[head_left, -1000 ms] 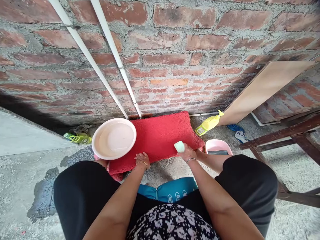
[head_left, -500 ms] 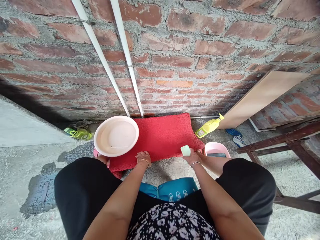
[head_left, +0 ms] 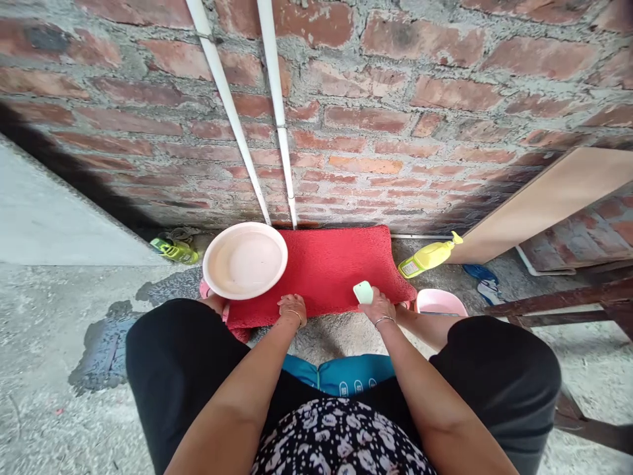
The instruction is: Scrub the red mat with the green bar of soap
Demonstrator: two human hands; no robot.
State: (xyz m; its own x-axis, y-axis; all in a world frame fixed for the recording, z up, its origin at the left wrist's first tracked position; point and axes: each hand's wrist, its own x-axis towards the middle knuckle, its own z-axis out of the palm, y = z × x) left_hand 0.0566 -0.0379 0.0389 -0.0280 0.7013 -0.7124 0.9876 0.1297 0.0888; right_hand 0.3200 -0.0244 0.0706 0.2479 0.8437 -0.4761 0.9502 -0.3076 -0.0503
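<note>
Head view: a red mat (head_left: 341, 264) lies before the seated person, its support hidden. The left hand (head_left: 293, 309) rests on its near edge with fingers lightly bent, probably to steady it; whether it grips cannot be told. The right hand (head_left: 378, 308) is closed around the near end of a pale green block (head_left: 363, 292), over the mat's right part, apparently leaving the far end free. A basin (head_left: 212, 267) stands on the mat's left end, where its weight likely helps pin the cloth. A yellow pump bottle (head_left: 428, 257) and a pink tub (head_left: 442, 300) stand at the right, seemingly within reach. The floor (head_left: 44, 330) is rough concrete, with a wet patch (head_left: 111, 349) at left; beyond rises a brick wall (head_left: 366, 158) bearing two white pipes (head_left: 277, 99).
</note>
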